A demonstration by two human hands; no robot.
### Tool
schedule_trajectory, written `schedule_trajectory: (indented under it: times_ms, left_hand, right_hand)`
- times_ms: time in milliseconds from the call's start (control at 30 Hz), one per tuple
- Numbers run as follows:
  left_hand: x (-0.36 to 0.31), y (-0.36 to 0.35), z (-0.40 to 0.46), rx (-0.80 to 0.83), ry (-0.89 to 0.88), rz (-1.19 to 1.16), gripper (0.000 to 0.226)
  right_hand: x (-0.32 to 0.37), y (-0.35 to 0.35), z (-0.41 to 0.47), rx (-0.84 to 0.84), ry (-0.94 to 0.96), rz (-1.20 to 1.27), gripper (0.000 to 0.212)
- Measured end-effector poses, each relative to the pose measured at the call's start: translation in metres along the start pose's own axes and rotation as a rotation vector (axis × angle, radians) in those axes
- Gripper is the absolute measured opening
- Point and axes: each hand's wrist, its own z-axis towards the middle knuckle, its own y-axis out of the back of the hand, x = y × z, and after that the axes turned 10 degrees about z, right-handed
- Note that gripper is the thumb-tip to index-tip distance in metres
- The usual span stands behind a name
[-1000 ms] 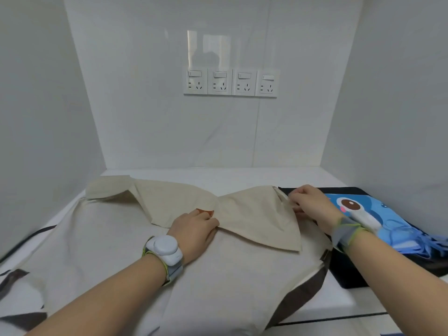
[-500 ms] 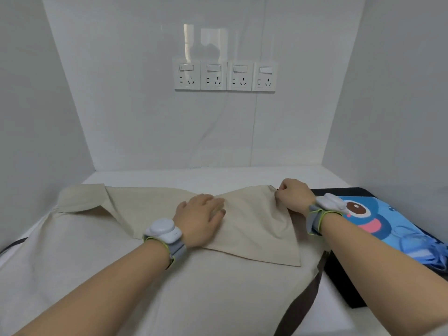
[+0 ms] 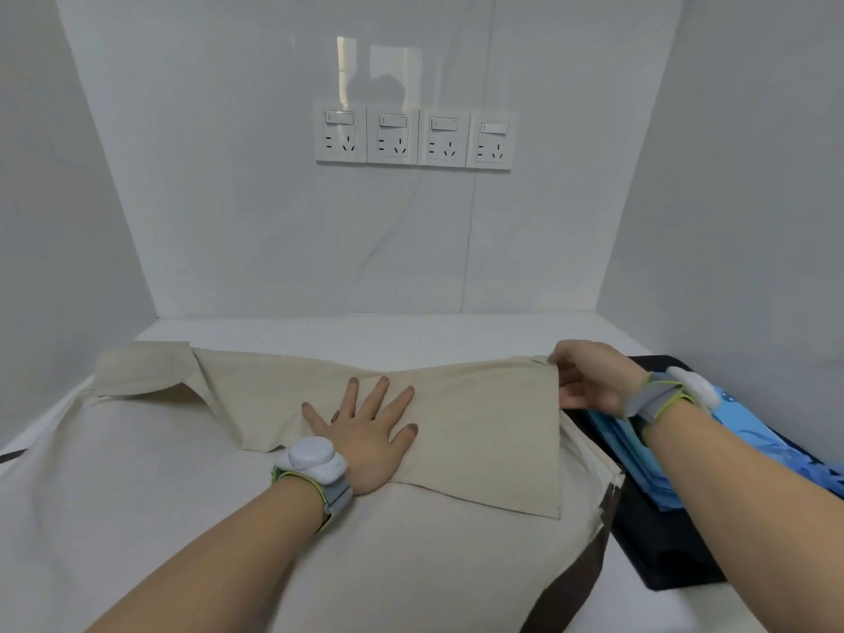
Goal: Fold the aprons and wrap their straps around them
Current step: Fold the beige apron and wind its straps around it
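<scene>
A beige apron [image 3: 283, 518] lies spread over most of the white tabletop [image 3: 365, 331], reaching its left edge and near edge. Its far part is folded back toward the person as a flap [image 3: 479, 431], whose right edge runs straight toward the near side. The left hand [image 3: 365, 431] presses flat on the middle of this flap, fingers straight and spread, holding nothing. The right hand [image 3: 589, 376] grips the flap's far right corner, fingers curled over the cloth edge.

A dark brown strap or trim [image 3: 575, 573] hangs at the apron's right side. Just beside it, at the tabletop's right edge, lies a black apron or cloth [image 3: 671, 555] with a blue cartoon-printed one [image 3: 749, 445] on top; the right forearm crosses over them. Both wrists wear grey bands with white sensor pods. Four wall sockets [image 3: 413, 137] sit on the back wall.

Compared with half a second ago, the left hand's fingers have spread wider and flatter, and the right hand has drawn the corner further right, pulling the flap smoother.
</scene>
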Motion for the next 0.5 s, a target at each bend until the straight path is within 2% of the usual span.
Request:
schedule_trajectory:
  times_ms: [67,200,300,333,400,500]
  left_hand:
    - [0.0,0.002,-0.002,0.019,-0.005,0.015,0.054]
    - [0.0,0.003,-0.004,0.046,-0.007,0.026,0.053]
    - [0.0,0.005,-0.004,0.045,-0.026,0.014,0.054]
    - [-0.001,0.005,-0.005,0.049,-0.033,0.017,0.054]
    - [-0.003,0.005,-0.005,0.053,-0.029,0.027,0.057]
    - [-0.004,0.007,-0.004,0.054,-0.023,0.002,0.062]
  right_hand:
    - [0.0,-0.011,0.016,-0.051,0.025,0.012,0.014]
    - [0.004,-0.027,0.036,-0.132,0.14,-0.191,0.016]
    - [0.008,-0.022,0.043,-0.313,0.257,-0.039,0.017]
    - [0.006,-0.022,0.042,-0.373,0.286,-0.087,0.017]
    - [-0.002,-0.024,0.042,-0.392,0.272,-0.441,0.021]
    - [-0.006,-0.031,0.028,-0.288,0.175,-0.974,0.028]
